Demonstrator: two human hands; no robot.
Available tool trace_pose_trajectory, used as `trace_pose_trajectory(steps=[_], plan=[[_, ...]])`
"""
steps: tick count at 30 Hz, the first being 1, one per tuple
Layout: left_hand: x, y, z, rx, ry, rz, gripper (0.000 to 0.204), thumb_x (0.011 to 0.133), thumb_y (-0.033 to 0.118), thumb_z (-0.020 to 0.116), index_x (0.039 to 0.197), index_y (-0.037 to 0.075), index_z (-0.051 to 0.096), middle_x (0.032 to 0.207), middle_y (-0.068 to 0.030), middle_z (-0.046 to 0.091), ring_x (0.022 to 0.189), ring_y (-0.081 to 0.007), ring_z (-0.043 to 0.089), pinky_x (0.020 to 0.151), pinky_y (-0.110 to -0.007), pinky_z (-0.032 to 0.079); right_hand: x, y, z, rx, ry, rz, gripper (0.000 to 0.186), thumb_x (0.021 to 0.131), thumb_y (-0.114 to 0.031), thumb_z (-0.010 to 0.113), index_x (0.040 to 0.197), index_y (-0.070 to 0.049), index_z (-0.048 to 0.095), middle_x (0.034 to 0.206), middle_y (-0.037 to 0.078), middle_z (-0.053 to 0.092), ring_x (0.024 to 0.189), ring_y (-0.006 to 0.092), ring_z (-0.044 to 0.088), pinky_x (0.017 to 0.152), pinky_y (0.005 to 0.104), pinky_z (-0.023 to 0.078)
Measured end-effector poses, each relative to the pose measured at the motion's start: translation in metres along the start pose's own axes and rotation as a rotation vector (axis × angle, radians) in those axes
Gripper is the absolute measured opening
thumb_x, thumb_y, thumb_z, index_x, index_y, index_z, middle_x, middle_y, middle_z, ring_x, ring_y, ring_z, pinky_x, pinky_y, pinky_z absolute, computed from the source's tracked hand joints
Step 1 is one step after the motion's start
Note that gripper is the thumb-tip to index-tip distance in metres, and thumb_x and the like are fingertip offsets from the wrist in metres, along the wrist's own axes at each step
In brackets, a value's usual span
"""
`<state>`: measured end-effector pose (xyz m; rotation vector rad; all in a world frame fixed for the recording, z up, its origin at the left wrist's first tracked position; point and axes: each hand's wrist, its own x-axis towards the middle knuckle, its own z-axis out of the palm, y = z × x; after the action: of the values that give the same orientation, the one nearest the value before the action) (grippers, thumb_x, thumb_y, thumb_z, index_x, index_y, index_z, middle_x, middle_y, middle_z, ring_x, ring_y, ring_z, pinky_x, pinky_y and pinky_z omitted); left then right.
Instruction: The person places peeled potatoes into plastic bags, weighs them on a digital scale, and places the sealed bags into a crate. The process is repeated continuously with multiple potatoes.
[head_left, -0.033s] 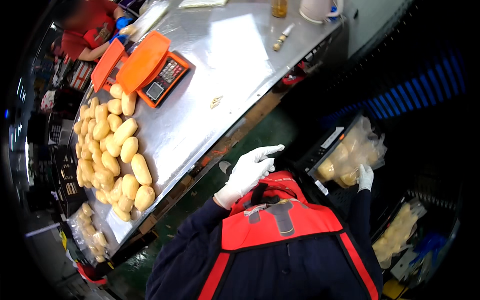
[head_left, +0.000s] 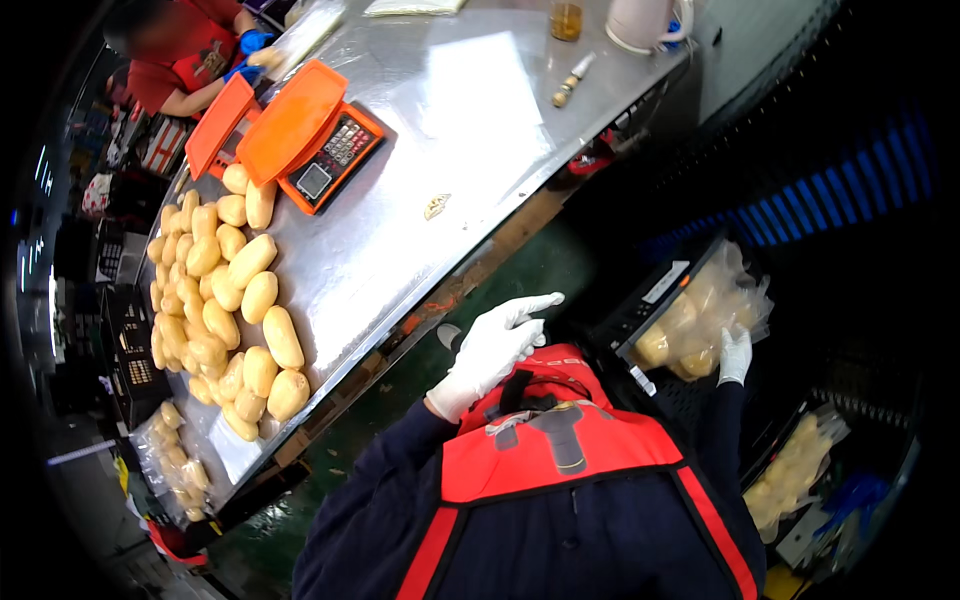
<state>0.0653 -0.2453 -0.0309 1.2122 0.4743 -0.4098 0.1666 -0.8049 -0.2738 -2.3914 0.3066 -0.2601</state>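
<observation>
Bag [head_left: 712, 305] of clear plastic, with oval yellow potatoes [head_left: 653, 346], in black plastic crate [head_left: 628, 319]; white-gloved right hand [head_left: 735, 356] touching bag, grip unclear, white-gloved left hand [head_left: 496, 348] apart, visibly empty; possible tear if snagged on rim.

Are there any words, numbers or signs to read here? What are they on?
No text can be read.
White label on the black crate by the right hand: too small.
Small white tag below it: too small.
Orange scale, keys: marks too small.
Scale's display: too small.
Co-worker's red apron: print too blurred.
Wearer's red apron: pale marks too blurred.
Clear bag of potatoes: no writing shows.
</observation>
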Motion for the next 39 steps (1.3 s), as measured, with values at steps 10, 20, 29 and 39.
trace_pose_trajectory(steps=[10, 20, 29, 39], plan=[[-0.054, -0.025, -0.076, 0.049, 0.397, 0.193, 0.042, 0.097, 0.004, 0.054, 0.137, 0.011, 0.066, 0.095, 0.0012, 0.067, 0.076, -0.0039, 0.056, 0.069, -0.019, 0.047, 0.018, -0.51, 0.231, -0.358, -0.648, -0.955, 0.049, 0.081, -0.018, 0.079, 0.127, -0.011, 0.064, 0.127, 0.015, 0.066, 0.121, 0.0368, 0.059, 0.102, 0.0454, 0.048], [-0.122, -0.064, -0.178, -0.036, 0.694, 0.079, 0.041, 0.098, 0.008, 0.058, 0.138, 0.012, 0.065, 0.09, 0.0008, 0.067, 0.078, -0.0046, 0.059, 0.068, -0.021, 0.05, 0.034, -0.51, 0.35, -0.678, -0.406, -1.137, 0.022, 0.097, -0.019, 0.053, 0.1, -0.005, 0.07, 0.094, 0.02, 0.071, 0.092, 0.0385, 0.07, 0.081, 0.048, 0.056], [-0.115, -0.05, -0.238, 0.155, 0.676, 0.17, 0.039, 0.098, 0.015, 0.058, 0.137, 0.014, 0.067, 0.101, -0.0066, 0.072, 0.083, -0.0104, 0.065, 0.081, -0.027, 0.054, 0.079, -0.569, 0.32, -0.908, -0.733, -0.827, 0.039, 0.074, -0.039, 0.083, 0.095, -0.007, 0.076, 0.092, 0.018, 0.074, 0.092, 0.0367, 0.071, 0.084, 0.0459, 0.055], [-0.058, 0.007, -0.224, 0.081, 0.647, 0.287, 0.045, 0.099, 0.028, 0.063, 0.141, 0.012, 0.061, 0.128, -0.0136, 0.069, 0.11, -0.0205, 0.067, 0.098, -0.033, 0.05, 0.043, -0.667, 0.275, 0.14, -1.115, -0.464, 0.021, 0.079, -0.009, 0.082, 0.07, -0.004, 0.064, 0.062, 0.001, 0.062, 0.053, 0.0075, 0.054, 0.05, 0.0223, 0.042]])
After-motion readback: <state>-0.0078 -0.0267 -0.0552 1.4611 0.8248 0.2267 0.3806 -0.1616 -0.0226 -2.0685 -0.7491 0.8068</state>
